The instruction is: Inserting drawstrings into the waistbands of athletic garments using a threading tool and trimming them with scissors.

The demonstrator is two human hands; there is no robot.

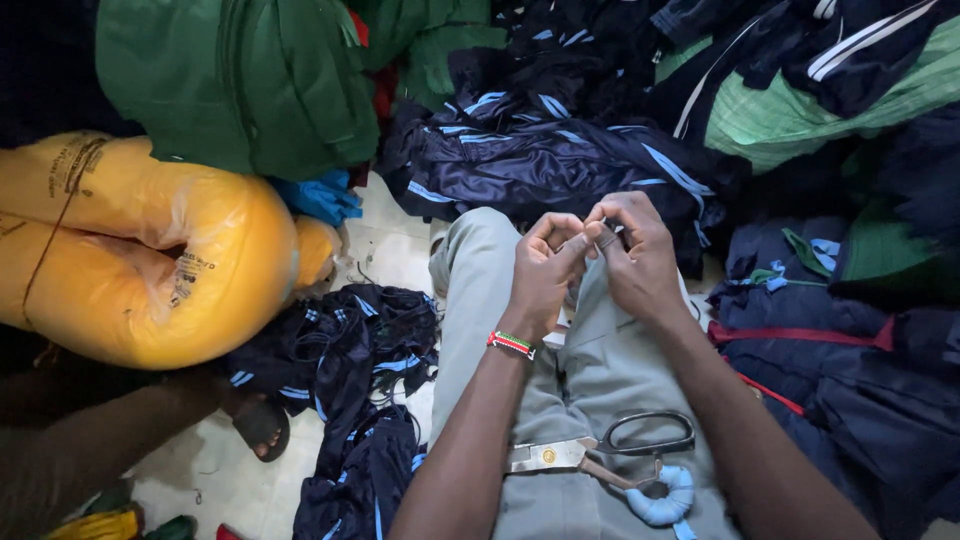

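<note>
Far left: big yellow plastic-wrapped bundle on the floor, green fabric bales stacked behind it. Near left: another person's leg, sandalled foot on the pale floor. Just right of that, a heap of navy garments with light-blue stripes runs from mid-left toward the near edge. Centre: wearer sits, grey trousers on the lap. Left forearm comes up from the near edge, beaded wristband at the wrist; left hand is curled, fingertips pinched together toward the right hand. Right forearm angles in from the near right; right hand is curled the same way, thumb and fingers closed on a small pale item between both hands, too small to identify. Hands are touching, held above the thighs, well clear of the scissors. Scissors lie on the lap near the wearer, black handles to the right, blades pointing left, a light-blue loop just beside them. Far centre: navy striped jackets piled. Right: more navy clothing with red trim, green cloth behind.
</note>
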